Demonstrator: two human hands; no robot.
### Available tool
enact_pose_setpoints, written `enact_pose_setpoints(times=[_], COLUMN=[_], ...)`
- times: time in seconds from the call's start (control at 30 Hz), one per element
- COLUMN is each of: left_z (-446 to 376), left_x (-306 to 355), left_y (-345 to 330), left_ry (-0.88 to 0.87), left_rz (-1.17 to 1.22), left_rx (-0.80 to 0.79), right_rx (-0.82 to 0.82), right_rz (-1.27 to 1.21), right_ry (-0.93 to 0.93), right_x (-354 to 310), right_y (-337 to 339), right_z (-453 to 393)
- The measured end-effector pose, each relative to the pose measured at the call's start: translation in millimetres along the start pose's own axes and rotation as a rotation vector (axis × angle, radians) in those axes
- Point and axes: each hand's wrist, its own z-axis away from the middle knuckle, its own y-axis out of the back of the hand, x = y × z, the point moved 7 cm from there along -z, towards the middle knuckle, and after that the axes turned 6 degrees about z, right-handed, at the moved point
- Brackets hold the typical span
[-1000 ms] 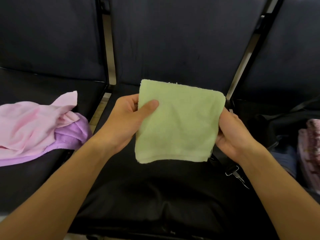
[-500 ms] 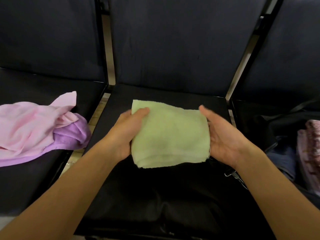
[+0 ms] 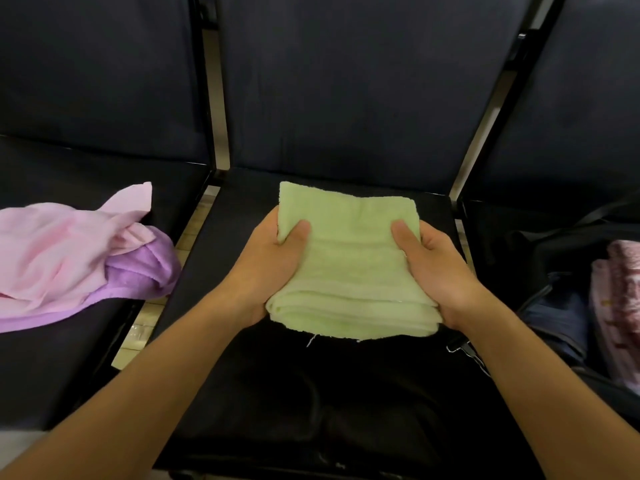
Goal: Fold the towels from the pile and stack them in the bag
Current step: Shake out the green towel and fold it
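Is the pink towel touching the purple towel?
Touching. The head view shows the pink towel draped directly over the purple towel, with no gap.

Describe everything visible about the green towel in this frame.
The green towel is pale green terry cloth, folded into a thick, roughly square stack with layered edges facing the camera and a loose thread hanging below. The left hand and right hand grip its sides, thumbs on top, over the middle black seat.
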Motion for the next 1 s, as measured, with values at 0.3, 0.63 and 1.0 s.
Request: enact_pose_setpoints(times=[0.3, 0.63, 1.0], left_z=[1, 19, 29], left_x=[-8, -2, -22], left_y=[-14, -63, -194], left_ry=[0.12, -0.064, -0.045], left_rz=[0.218, 0.089, 0.095], left_rx=[-0.088, -0.124, -0.189], right_rx=[-0.063, 0.132, 0.422], right_rz=[-0.172, 0.09, 0.043], right_ry=[-0.148, 0.132, 0.173], right_x=[8, -5, 34], right_y=[11, 76, 206], right_z=[4, 36, 85])
